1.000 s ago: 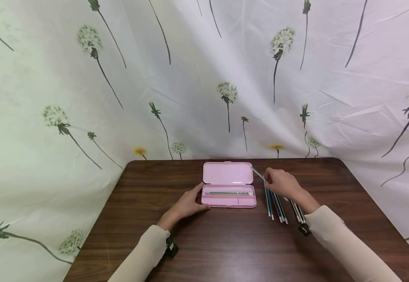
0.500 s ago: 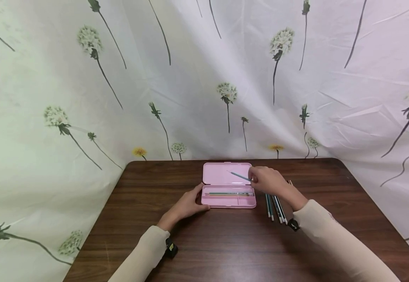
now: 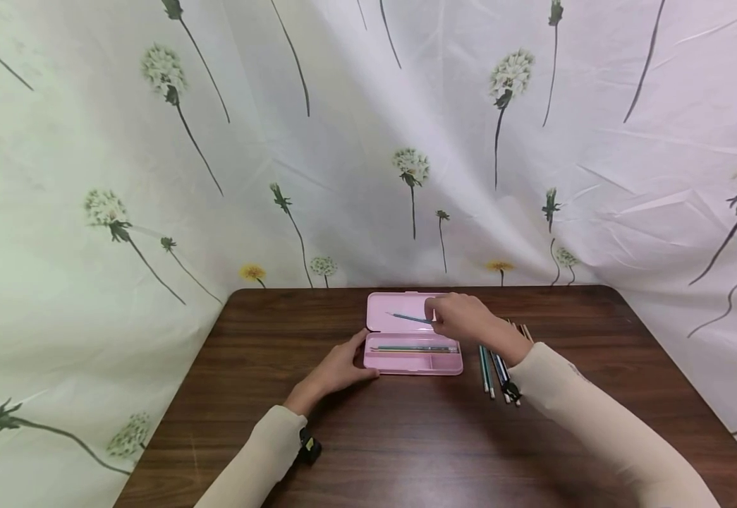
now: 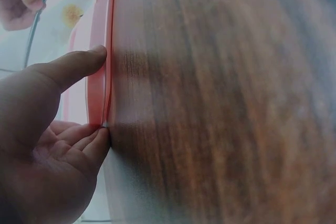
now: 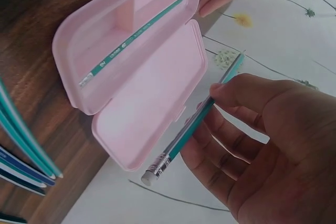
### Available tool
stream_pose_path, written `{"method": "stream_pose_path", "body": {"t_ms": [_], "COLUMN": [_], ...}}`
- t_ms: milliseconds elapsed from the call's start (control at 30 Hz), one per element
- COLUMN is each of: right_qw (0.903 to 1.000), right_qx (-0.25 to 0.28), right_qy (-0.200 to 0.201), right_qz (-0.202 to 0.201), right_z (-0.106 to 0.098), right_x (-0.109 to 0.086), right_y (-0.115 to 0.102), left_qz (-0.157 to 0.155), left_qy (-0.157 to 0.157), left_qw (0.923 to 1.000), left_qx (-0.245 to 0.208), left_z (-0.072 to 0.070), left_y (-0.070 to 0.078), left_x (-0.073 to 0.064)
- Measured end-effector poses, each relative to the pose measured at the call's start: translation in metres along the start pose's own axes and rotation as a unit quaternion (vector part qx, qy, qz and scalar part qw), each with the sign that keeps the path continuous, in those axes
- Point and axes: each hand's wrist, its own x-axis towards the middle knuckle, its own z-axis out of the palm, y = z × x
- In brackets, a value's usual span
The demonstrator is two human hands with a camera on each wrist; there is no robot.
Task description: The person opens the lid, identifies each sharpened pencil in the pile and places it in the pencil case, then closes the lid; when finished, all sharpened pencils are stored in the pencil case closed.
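Note:
A pink pencil case [image 3: 398, 362] lies with its lid [image 3: 384, 305] laid back on the table. My left hand [image 3: 338, 367] holds its left end, thumb at the front corner and fingers along the end; in the left wrist view the thumb presses the pink side. Several pencils [image 3: 409, 348] rest lengthwise in the long rear compartment; one teal pencil [image 5: 126, 42] shows clearly in the right wrist view. Over the lid, my right hand [image 3: 463, 317] pinches a teal pencil [image 5: 181, 142] between thumb and fingers. Its white eraser end points rightward, its tip to the left.
Several more pencils [image 3: 487, 374] lie on the brown wooden table [image 3: 406, 444] right of the case, partly hidden under the right forearm. A white curtain [image 3: 343, 176] printed with dandelions hangs behind the table's back edge.
My right hand has moved left with the teal pencil, from beside the case to over the lid, and the pencil has turned more level. The left hand keeps its place on the case.

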Motion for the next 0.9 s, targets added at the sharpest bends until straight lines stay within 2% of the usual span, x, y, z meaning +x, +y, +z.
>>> {"method": "stream_pose_path", "body": {"t_ms": [133,267,333,367,500,533,567,767,800,900], "right_qw": [0.9999,0.9992,0.9986,0.9982,0.9965,0.9963,0.9961,0.9955,0.9955,0.9954], "right_qx": [-0.006,-0.010,-0.015,-0.020,-0.044,-0.047,-0.048,-0.038,-0.037,-0.033], "right_qy": [-0.010,-0.027,-0.033,-0.034,-0.029,-0.030,-0.033,-0.069,-0.074,-0.082], "right_qz": [-0.012,-0.027,-0.037,-0.044,-0.065,-0.066,-0.066,-0.052,-0.047,-0.035], "right_z": [0.000,0.002,0.004,0.005,0.009,0.009,0.010,0.013,0.014,0.019], "right_x": [0.008,0.014,0.017,0.019,0.024,0.025,0.026,0.033,0.034,0.037], "right_y": [-0.004,-0.009,-0.010,-0.011,-0.015,-0.017,-0.018,-0.024,-0.024,-0.025], "left_qz": [-0.002,0.028,0.050,0.052,0.039,0.031,0.039,0.030,0.014,0.028], "left_qy": [-0.004,0.004,0.009,0.008,0.003,0.001,0.000,0.005,0.005,0.016], "left_qw": [0.9997,0.9994,0.9987,0.9986,0.9990,0.9990,0.9986,0.9993,0.9997,0.9995], "left_qx": [-0.022,-0.017,0.001,-0.003,-0.022,-0.031,-0.037,-0.020,-0.021,-0.006], "left_z": [0.002,0.006,0.013,0.013,0.008,0.005,0.003,0.002,0.000,0.009], "left_y": [-0.005,-0.020,-0.037,-0.037,-0.028,-0.020,-0.020,-0.013,-0.005,-0.024], "left_x": [0.003,0.007,0.013,0.013,0.010,0.007,0.005,0.003,0.002,0.010]}}
